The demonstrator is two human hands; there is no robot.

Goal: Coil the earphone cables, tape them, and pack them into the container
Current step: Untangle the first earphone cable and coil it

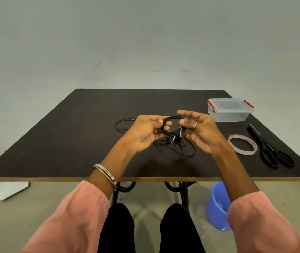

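Here, both hands are raised just above the dark desk [90, 143], mid-desk, w/ palms turned up toward the camera. The left hand [145, 133] has its fingers [161, 121] pinched on a small black coil of earphone cable [172, 118]; the right hand [201, 132], a ring on one finger, has its thumb tip touching the coil's right side, other fingers spread loose above it. Earbuds & the rest of the cable [185, 148] hang from the coil & lie in loose loops on the desk below, between the wrists. A 2nd earphone cable [122, 126] lies in a loop on the desk, just left of the left hand. Far right: a clear plastic container [230, 111] w/ red clips, lid on. Nearer on the right, a roll of clear tape [242, 144] lies flat, & black scissors [273, 150] lie just right of it. Pink sleeves; metal bangles [105, 173] on the left wrist. A blue bucket [217, 207] stands on the floor under the desk's right side.
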